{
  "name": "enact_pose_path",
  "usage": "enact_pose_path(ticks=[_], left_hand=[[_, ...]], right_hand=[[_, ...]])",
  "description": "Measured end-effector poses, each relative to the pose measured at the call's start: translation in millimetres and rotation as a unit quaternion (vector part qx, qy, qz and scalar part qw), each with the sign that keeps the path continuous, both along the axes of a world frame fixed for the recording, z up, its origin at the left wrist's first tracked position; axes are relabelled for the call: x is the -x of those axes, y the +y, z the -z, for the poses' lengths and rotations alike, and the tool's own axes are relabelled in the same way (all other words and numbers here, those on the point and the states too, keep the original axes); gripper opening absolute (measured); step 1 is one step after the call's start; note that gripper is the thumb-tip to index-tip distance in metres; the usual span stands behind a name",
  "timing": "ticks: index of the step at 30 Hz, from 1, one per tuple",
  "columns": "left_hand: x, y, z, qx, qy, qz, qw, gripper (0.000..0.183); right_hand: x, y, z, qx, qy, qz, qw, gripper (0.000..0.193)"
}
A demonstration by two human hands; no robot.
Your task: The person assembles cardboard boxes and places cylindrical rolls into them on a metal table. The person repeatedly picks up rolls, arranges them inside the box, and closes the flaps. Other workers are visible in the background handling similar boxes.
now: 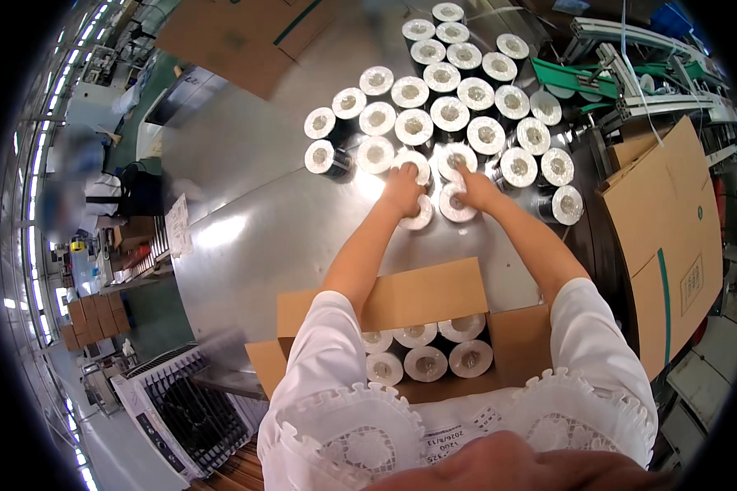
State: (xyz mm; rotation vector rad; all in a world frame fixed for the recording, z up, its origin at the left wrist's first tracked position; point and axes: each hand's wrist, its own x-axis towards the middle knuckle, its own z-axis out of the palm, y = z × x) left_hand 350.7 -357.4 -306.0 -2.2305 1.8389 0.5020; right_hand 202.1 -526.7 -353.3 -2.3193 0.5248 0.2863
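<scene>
My left hand [403, 191] grips a pair of white-ended rolls, one farther roll [415, 164] and one nearer roll [420, 214]. Beside it, my right hand [480, 190] is closed on another pair, a far roll [457, 157] and a near roll [454, 204]. The rolls stand upright on the metal table [262, 237], with dark sides and a hollow core in each end. My fingertips are partly hidden among them. Close to my body, an open cardboard box [426, 295] holds several similar rolls [425, 363] in rows.
Many more rolls [449, 113] stand grouped beyond my hands. A large carton [667, 245] is at the right, near a conveyor frame with green guides [577, 79]. Flat cardboard [241, 41] lies at the far left. A slatted-front appliance [192, 409] stands lower left.
</scene>
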Motion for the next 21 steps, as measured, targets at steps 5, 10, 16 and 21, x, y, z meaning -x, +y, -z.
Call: enact_pose_path(ticks=[5,10,16,21], left_hand=[[-19.9,45.9,-86.0,0.060,0.154,-0.144,0.976,0.039],[-1.5,180.3,-266.4,0.282,0.448,-0.371,0.763,0.032],[118.8,326.7,-280.4,0.169,0.630,-0.518,0.553,0.027],[178.0,338.8,-300.2,0.042,0.027,-0.195,0.979,0.026]], right_hand=[[71.8,-0.6,-60.1,-0.025,-0.054,-0.002,0.998,0.076],[140.5,-17.8,-211.0,-0.077,-0.148,0.168,0.972,0.070],[189.5,87.7,-345.4,-0.005,-0.303,-0.029,0.953,0.069],[178.7,218.1,-340.6,-0.084,0.028,-0.305,0.948,0.065]])
